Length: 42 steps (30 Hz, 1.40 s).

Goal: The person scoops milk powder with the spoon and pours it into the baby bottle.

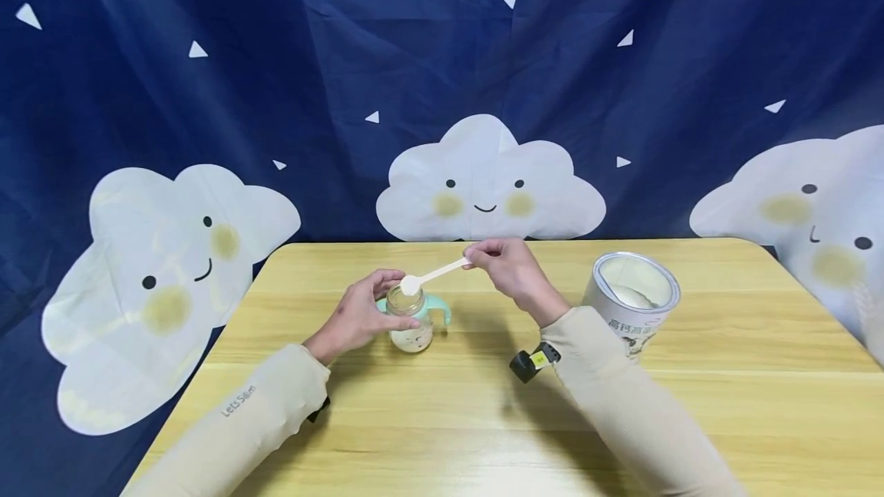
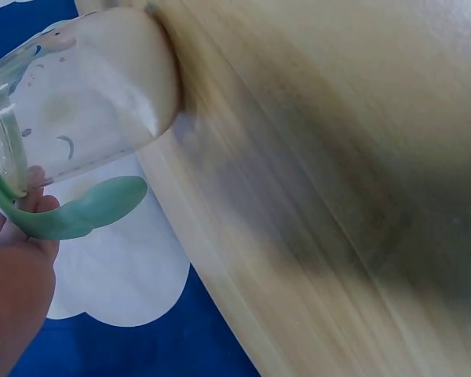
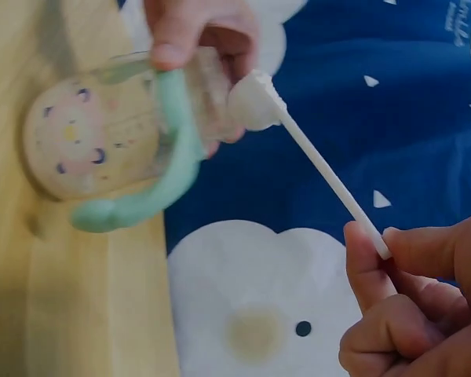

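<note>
A clear baby bottle point(image 1: 412, 339) with mint-green handles and a printed cartoon face stands uncapped on the table. My left hand point(image 1: 354, 318) grips it around the neck, thumb on the near side and fingers behind. Between thumb and fingertips, my right hand point(image 1: 514, 273) pinches the end of a white scoop point(image 1: 442, 272). The scoop's bowl is right at the bottle's mouth; in the right wrist view white powder point(image 3: 261, 77) heaps above its rim. One green handle point(image 2: 78, 216) curves out near the left hand in the left wrist view.
A tall milk powder can point(image 1: 602, 311), open at the top with pale powder inside, stands to the right, partly behind the right forearm. Behind the wooden table point(image 1: 428, 420) hangs a dark blue curtain point(image 1: 442, 44) with smiling clouds.
</note>
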Tool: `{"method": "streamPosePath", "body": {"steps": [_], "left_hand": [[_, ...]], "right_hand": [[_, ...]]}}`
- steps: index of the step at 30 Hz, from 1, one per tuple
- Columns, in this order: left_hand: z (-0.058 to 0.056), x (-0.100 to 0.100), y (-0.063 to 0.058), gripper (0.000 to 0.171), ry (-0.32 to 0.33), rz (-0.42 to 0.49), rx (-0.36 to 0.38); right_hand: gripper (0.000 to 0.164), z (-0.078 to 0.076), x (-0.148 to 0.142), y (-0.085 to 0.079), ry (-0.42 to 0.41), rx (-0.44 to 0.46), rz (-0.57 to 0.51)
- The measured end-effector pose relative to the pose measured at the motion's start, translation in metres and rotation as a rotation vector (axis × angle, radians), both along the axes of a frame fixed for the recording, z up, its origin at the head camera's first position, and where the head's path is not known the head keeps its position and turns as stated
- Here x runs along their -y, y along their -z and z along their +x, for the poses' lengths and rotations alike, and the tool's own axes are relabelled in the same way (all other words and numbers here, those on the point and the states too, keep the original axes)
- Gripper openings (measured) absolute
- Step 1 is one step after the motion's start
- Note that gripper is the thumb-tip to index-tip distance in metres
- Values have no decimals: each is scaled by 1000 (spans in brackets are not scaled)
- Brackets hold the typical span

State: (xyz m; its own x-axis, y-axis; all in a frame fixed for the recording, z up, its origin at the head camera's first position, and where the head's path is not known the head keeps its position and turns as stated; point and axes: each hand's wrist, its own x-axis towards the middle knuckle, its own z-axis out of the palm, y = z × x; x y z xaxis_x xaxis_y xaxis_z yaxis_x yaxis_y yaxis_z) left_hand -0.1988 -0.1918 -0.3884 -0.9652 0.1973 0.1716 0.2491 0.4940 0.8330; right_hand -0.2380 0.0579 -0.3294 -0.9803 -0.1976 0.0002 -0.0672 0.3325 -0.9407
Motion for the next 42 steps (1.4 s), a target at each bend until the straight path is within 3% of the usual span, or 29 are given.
{"method": "streamPosePath", "body": {"steps": [5, 10, 18, 29, 37, 42], "left_hand": [[-1, -1, 1, 74, 10, 28, 3], [-1, 0, 2, 74, 18, 22, 4], [-1, 3, 1, 74, 17, -7, -8], [-1, 4, 3, 75, 11, -6, 7], [-2, 4, 4, 76, 7, -9, 8], [-1, 5, 3, 76, 9, -4, 9]], "right_hand": [[19, 1, 7, 11, -41, -180, 117], [17, 1, 6, 15, -107, -308, 124], [17, 3, -3, 9, -249, -296, 98], [15, 10, -7, 7, -258, -419, 203], [15, 11, -9, 7, -251, -400, 209], [15, 9, -14, 3, -247, -367, 144]]}}
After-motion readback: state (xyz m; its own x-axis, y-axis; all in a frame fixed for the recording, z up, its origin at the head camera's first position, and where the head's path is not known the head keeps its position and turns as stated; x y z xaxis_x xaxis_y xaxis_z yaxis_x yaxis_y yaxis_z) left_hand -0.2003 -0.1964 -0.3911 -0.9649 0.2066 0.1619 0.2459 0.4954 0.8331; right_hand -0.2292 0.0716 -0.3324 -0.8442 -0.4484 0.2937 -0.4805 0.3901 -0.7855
